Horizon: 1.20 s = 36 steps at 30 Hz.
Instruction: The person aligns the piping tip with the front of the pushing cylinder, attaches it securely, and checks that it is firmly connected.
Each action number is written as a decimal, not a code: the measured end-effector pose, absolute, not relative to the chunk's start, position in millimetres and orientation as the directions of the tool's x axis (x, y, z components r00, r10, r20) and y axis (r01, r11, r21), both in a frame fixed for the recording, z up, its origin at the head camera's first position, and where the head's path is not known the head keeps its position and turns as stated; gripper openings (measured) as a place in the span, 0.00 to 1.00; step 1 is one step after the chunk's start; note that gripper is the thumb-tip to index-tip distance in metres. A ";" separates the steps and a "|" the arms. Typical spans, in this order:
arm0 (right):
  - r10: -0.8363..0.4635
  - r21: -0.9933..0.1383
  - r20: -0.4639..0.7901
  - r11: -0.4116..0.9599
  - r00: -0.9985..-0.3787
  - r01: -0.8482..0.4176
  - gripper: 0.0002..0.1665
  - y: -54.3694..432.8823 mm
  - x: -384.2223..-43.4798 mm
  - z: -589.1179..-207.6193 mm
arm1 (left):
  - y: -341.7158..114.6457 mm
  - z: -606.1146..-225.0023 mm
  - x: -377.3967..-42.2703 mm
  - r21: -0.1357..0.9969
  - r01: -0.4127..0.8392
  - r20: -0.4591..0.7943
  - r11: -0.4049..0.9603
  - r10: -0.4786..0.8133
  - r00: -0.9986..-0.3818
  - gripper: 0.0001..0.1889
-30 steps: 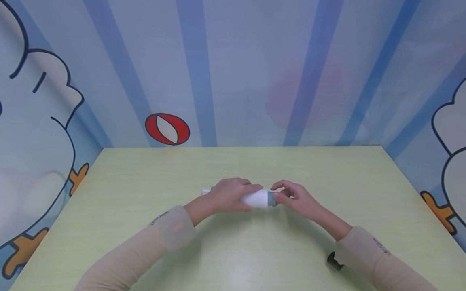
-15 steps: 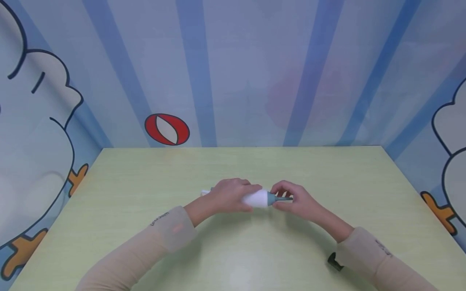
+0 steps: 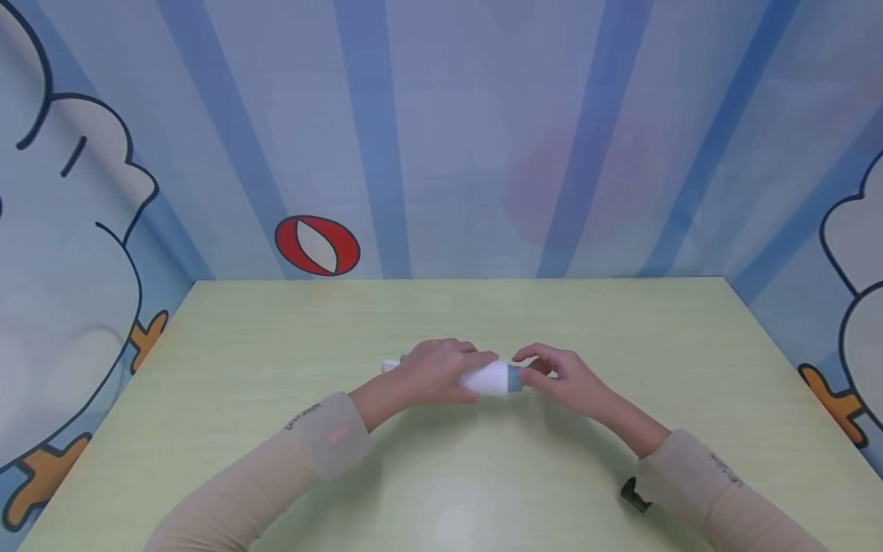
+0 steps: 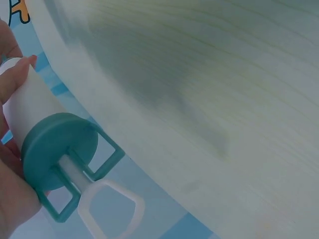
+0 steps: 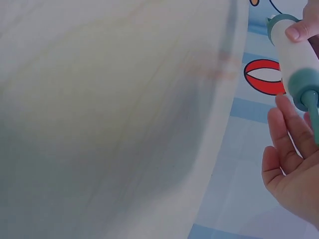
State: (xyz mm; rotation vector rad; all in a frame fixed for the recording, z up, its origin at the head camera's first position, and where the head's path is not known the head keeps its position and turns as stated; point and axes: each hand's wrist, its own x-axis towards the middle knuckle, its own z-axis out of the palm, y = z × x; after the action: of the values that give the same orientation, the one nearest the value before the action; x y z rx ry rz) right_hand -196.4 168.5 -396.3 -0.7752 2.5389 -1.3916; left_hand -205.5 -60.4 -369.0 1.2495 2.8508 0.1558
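In the head view, my left hand (image 3: 440, 372) grips a white dessert decorating syringe (image 3: 488, 378) level above the table. The left wrist view shows its green end cap (image 4: 50, 144) with two finger loops, and a white ring handle (image 4: 139, 206) on the plunger. At the other end, a green nozzle (image 5: 312, 102) points toward my right palm in the right wrist view. My right hand (image 3: 562, 378) curves loosely about this end, thumb tip right at the green collar. Its other fingers (image 5: 277, 127) extend beside the nozzle.
A pale wood-grain table (image 3: 469, 475) extends below both hands. Behind it stands a blue striped wall (image 3: 469, 138) with a printed red-and-white ball (image 3: 317, 245). A black object (image 3: 635, 496) shows at the right sleeve cuff.
Half a second ago the green nozzle showed between my right fingers; now the thumb has shifted up and covers it in the head view. My left hand keeps its hold on the syringe.
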 end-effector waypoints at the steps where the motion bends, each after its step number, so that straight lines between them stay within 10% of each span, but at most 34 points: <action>1: -0.501 -0.813 0.127 0.442 -0.856 -0.380 0.15 168.7 -196.4 -396.6 | -60.5 -369.2 -205.8 0.104 0.731 0.020 0.675 0.733 -0.680 0.30; 36: -0.449 -0.910 0.056 0.345 -0.892 -0.230 0.15 165.0 -194.9 -404.8 | -56.6 -373.1 -198.5 0.102 0.720 0.045 0.687 0.719 -0.693 0.25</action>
State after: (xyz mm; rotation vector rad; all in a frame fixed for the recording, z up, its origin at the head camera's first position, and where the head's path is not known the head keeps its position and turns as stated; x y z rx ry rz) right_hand -194.9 165.0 -404.8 -0.6157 2.4020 -1.5727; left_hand -198.5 -56.6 -373.1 1.2311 2.8869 0.1760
